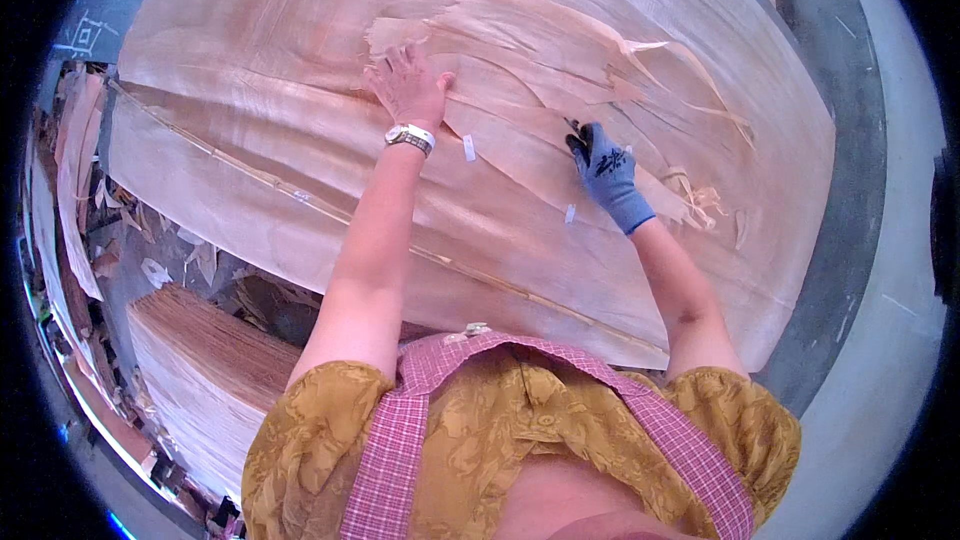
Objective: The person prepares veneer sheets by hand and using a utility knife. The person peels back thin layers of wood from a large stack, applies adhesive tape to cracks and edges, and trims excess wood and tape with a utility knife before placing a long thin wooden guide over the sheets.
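A large, thin pale-brown wood veneer sheet [330, 0] lies before me, wavy and creased. My left hand [408, 88], bare with a wristwatch [410, 137] on its wrist, rests flat on a torn veneer piece with fingers spread. My right hand [606, 168] wears a blue glove with dark fingertips. Its fingers are curled together over the veneer, and a small dark tip shows at them; what it belongs to I cannot make out. Loose, curled veneer strips [690, 65] lie beyond the right hand, and shredded curls [700, 202] sit to its right.
A long thin stick [440, 258] crosses the sheet diagonally on the near side. Small white tape pieces [469, 148] sit on the veneer. At the lower left stands a thick veneer stack [215, 350], with scraps [120, 210] around it. Grey floor [900, 240] lies to the right.
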`<state>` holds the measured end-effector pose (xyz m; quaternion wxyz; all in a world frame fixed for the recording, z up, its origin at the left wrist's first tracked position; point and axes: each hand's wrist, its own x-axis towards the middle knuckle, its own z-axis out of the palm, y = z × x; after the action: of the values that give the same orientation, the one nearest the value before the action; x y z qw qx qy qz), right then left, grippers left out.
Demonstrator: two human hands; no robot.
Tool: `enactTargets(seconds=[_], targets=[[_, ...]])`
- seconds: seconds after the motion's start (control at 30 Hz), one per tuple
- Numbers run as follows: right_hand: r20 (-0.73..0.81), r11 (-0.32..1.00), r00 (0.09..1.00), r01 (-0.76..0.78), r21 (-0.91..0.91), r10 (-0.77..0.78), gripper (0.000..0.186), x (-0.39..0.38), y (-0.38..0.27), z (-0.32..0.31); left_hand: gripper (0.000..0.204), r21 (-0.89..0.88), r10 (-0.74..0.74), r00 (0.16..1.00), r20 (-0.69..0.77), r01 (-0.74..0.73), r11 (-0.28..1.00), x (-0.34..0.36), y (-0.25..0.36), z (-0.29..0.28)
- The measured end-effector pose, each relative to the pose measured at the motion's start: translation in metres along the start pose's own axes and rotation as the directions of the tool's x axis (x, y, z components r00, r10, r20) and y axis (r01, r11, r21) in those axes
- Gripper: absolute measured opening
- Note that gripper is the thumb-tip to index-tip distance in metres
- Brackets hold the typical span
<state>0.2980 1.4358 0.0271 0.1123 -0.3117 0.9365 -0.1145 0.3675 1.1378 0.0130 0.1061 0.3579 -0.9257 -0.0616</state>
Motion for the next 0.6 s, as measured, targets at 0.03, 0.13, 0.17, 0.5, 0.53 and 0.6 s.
enactTargets(seconds=[0.03, 0.13, 0.17, 0.5, 0.53, 0.6], targets=[[-0.15, 0.987, 0.983, 0.126, 0.102, -0.11, 0.038, 0.0, 0.002, -0.002, 0.06, 0.001, 0.005, 1.0, -0.004, -0.005, 1.0, 0.003, 0.0, 0.004], [-0.064, 0.993, 0.997, 0.06, 0.107, -0.053, 0.037, 0.008, 0.003, -0.003, 0.044, -0.052, 0.373, 0.926, -0.065, -0.376, 0.925, 0.009, 0.001, 0.013], [-0.028, 0.996, 1.0, 0.004, 0.085, -0.002, 0.033, 0.012, 0.004, -0.002, 0.042, -0.091, 0.421, 0.906, -0.039, -0.423, 0.902, 0.008, -0.001, 0.017], [-0.137, 0.995, 0.986, 0.101, 0.0, -0.1, 0.029, 0.073, 0.011, -0.058, 0.075, -0.109, 0.422, 0.899, 0.115, -0.411, 0.905, -0.002, 0.024, -0.02], [-0.139, 0.99, 0.981, 0.134, -0.045, -0.139, 0.029, 0.085, 0.008, -0.063, 0.075, -0.107, 0.419, 0.901, 0.111, -0.409, 0.906, -0.002, 0.026, -0.015], [-0.132, 0.991, 0.984, 0.114, -0.077, -0.123, 0.029, 0.109, 0.0, -0.068, 0.09, 0.018, 0.38, 0.923, 0.056, -0.382, 0.924, -0.002, 0.031, -0.006]])
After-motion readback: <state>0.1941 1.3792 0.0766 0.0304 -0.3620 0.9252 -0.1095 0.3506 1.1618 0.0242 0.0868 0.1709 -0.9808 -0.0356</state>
